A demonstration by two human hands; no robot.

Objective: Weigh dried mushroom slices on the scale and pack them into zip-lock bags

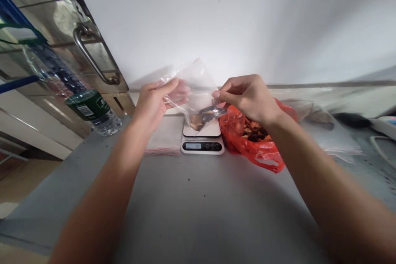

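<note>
Head view: grips clear bag point(194, 86) with left hand point(154, 101), fingers closed on its left edge; pinches its right edge with right hand point(249, 97); holds it just above scale point(202, 145) on desk point(198, 206), beside red bag point(262, 152).

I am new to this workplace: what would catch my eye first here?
First, the clear bag, pinched by the left hand and right hand above the scale at the centre, with a few brown pieces inside. Then the red bag of dried pieces, right of the scale.
</note>
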